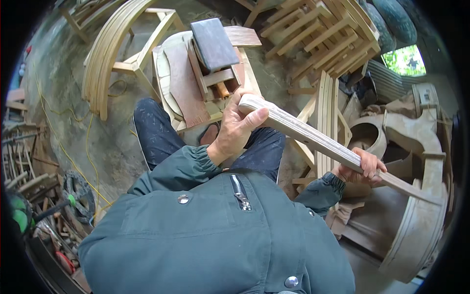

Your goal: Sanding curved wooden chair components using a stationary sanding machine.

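Note:
A long, narrow wooden bar (313,139) with a rounded end and layered stripes along its edge slants across in front of my body. My left hand (231,128) is closed around its rounded upper end, with the thumb on top. Farther down, my right hand (361,166) grips the bar, and its thinner end runs on to the right. Beyond my left hand is a low wooden stand (176,117) bearing thin brown boards (182,78). A dark grey rectangular slab (214,45) lies there, with an orange handle (223,90) below it.
Curved wooden frames (112,44) stand at the far left, and slatted frames (323,36) are stacked at the far right. A large curved wooden assembly (416,235) is close on my right. A yellow cord (61,147) trails over the floor beside scrap wood (22,161).

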`<state>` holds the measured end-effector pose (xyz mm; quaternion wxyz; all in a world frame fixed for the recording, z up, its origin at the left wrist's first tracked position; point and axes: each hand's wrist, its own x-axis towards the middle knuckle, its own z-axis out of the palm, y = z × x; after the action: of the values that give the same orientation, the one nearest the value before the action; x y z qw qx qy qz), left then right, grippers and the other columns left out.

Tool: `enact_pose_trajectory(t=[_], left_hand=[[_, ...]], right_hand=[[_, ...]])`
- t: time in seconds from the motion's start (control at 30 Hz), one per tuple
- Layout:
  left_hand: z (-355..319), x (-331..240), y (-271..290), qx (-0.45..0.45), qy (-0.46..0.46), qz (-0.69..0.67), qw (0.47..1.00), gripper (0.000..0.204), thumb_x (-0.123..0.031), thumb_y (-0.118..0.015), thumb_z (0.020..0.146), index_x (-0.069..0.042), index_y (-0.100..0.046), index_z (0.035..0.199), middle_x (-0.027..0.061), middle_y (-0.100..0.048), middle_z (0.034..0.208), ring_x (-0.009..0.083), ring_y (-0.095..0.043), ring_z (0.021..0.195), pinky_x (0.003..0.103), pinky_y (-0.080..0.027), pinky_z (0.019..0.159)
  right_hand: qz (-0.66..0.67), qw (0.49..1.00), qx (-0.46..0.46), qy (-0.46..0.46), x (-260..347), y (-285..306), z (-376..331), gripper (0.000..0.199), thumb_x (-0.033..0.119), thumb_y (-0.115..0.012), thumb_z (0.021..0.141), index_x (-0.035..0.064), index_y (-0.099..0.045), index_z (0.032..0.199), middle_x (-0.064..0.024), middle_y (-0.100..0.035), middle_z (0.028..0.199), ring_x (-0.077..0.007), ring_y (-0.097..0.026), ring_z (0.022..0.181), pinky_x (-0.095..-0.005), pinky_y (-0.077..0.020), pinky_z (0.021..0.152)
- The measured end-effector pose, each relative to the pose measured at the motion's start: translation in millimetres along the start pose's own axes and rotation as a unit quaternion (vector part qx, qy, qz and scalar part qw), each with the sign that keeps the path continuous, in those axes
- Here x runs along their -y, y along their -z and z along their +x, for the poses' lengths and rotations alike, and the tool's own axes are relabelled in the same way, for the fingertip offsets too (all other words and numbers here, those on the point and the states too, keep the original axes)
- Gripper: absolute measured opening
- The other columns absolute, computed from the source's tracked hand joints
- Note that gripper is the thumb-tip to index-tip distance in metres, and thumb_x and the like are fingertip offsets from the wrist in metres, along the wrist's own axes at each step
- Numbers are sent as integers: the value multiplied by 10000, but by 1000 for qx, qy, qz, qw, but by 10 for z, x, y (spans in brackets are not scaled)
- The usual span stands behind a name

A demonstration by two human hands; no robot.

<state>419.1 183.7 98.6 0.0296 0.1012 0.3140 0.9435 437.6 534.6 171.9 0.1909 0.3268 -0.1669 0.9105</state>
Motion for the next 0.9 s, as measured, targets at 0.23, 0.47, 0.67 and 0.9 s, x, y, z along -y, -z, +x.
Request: enact_pose_trajectory(t=[0.23,0.47,0.67,0.9], left_hand=[[-31,32,-193,23,44,30,998,387,-403,-569,1096,-56,-515,1259,113,-643,1166,224,-696,1054,423,-637,895],[63,514,189,-140,187,56,971,175,-201,-511,1058,-76,-572,1165,80,-629,994,212,-651,948,403,-574,889],[130,758,30,20,145,424,894,236,-170,-623,1035,-10,-684,1197,28,-683,1049,102,-609,956,268,-487,881],[713,-129,-1394,188,26,187,964,652,-548,-447,1105,-33,-468,1504,142,-627,1395,238,-623,1280,366,-446,1108]], right_hand=[[-20,997,-62,-30,288,10,-170,157,228,-742,954,105,-703,1044,42,-592,734,-91,-563,652,-281,-459,728],[-162,986,-19,-41,270,-104,-151,199,297,-589,1050,127,-512,979,-17,-528,791,-159,-495,690,-365,-420,748],[-390,910,-128,-57,121,-602,-15,180,253,-600,1031,100,-510,1002,-42,-549,753,-188,-537,669,-388,-488,697],[-837,541,-73,-27,-391,-805,-111,397,245,-841,888,31,-632,1150,-93,-683,867,-245,-667,708,-322,-520,653]])
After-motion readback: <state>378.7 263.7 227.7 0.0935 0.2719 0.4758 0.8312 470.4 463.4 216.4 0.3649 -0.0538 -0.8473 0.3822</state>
